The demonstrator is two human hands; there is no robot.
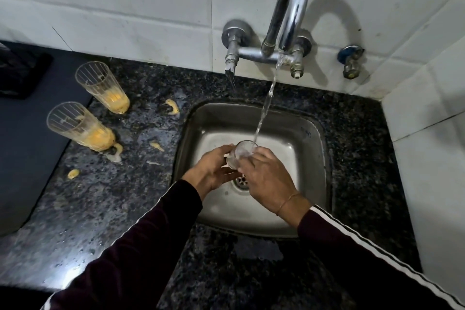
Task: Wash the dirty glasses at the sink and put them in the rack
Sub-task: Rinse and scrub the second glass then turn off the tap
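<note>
Over the steel sink (309, 133) I hold a clear glass (242, 152) under the running water from the tap (289, 10). My left hand (214, 171) grips its lower part from the left. My right hand (268, 178) wraps it from the right, fingers at the rim. Water streams into its mouth. Two dirty glasses with yellow residue stand on the counter at the left, one farther back (102, 85) and one nearer (79, 126).
Yellow spills (172, 107) dot the dark granite counter (113, 209) between the glasses and the sink. A dark tray-like object (22, 70) lies at far left. White tiled walls close the back and right. The drain (241, 181) shows between my hands.
</note>
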